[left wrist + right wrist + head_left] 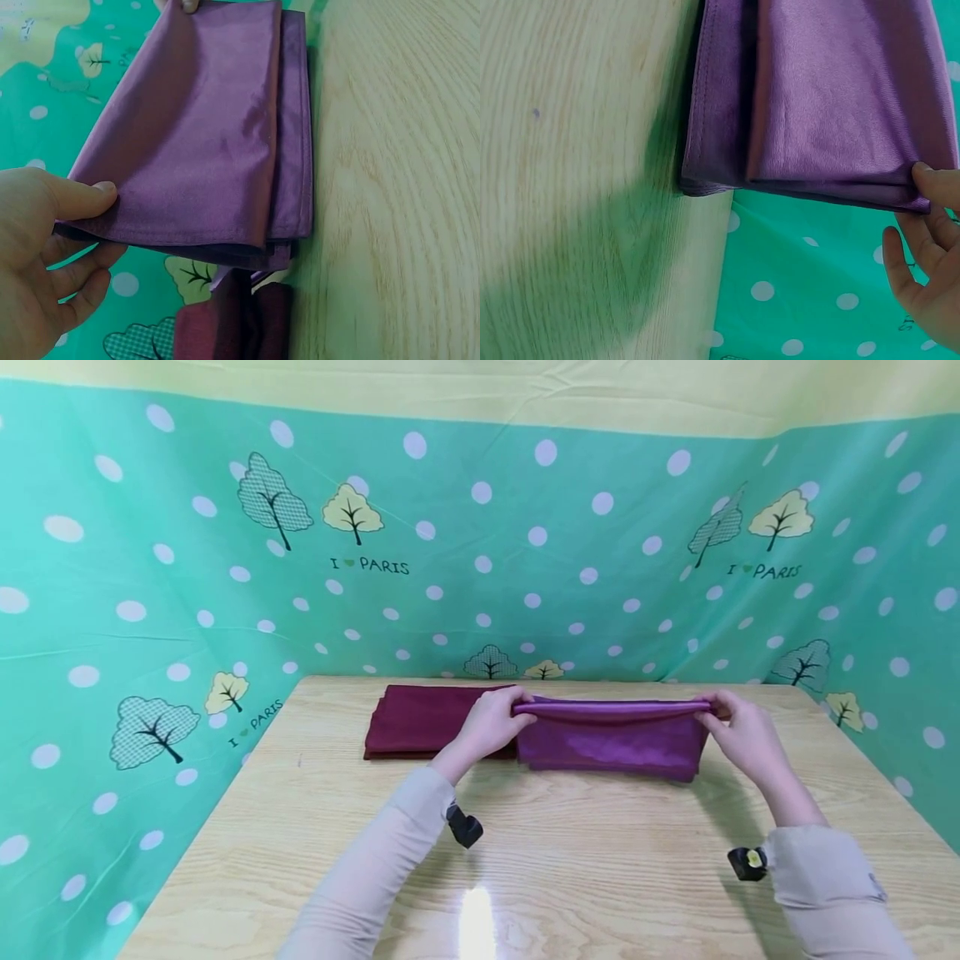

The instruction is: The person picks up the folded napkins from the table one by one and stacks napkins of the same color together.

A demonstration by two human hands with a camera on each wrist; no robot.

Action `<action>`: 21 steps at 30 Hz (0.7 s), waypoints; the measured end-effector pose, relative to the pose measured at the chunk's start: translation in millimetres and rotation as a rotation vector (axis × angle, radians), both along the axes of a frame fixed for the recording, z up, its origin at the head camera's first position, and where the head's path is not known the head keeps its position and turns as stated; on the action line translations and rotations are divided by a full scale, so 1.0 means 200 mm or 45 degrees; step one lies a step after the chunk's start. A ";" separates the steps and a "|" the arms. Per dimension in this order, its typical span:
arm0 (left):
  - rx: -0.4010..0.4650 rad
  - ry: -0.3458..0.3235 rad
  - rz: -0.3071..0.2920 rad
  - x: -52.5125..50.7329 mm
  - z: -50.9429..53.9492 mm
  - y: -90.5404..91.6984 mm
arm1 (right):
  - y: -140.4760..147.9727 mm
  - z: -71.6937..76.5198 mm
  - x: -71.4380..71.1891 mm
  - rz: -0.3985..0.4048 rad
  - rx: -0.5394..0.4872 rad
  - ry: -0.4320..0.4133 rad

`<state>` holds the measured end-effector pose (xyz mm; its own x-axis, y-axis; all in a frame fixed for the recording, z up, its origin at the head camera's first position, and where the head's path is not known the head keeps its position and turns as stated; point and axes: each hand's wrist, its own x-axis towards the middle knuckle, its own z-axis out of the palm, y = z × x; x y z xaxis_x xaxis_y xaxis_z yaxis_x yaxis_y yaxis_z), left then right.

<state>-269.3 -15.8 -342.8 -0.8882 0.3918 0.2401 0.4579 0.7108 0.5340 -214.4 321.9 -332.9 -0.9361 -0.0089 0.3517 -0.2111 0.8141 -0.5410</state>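
A folded purple satin cloth (615, 743) is stretched between my two hands at the back of the table, its upper edge lifted. At its left corner my left hand (491, 720) pinches that edge between thumb and fingers. The right corner is pinched by my right hand (742, 735). In both wrist views the purple cloth (202, 135) shows several folded layers, with the lower ones behind the lifted fold. Just left of it lies a folded dark red cloth (420, 722), partly hidden behind my left hand.
The wooden table (585, 860) extends toward me, with a bright light reflection near the front. Behind it hangs a green dotted curtain (480, 535) printed with trees, close to the table's back edge. A small black camera is strapped on each wrist.
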 end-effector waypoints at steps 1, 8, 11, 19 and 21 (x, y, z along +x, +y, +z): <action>-0.003 0.002 0.000 0.00 0.00 0.00 | 0.00 0.00 0.00 0.009 0.000 0.000; -0.013 0.014 0.004 -0.02 0.00 0.00 | 0.00 0.01 -0.03 0.034 0.011 -0.010; -0.005 0.003 0.010 -0.03 0.00 0.00 | 0.00 0.01 -0.04 0.037 0.027 -0.012; 0.009 -0.043 0.017 -0.07 0.01 0.01 | 0.01 0.02 -0.07 0.033 0.040 -0.048; 0.012 -0.054 0.016 -0.07 0.02 0.02 | 0.02 0.02 -0.08 0.026 0.049 -0.056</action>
<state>-283.9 -12.6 -338.9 -0.9025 0.3784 0.2056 0.4256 0.7113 0.5593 -230.6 325.2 -328.7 -0.9501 -0.0411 0.3093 -0.2047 0.8302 -0.5186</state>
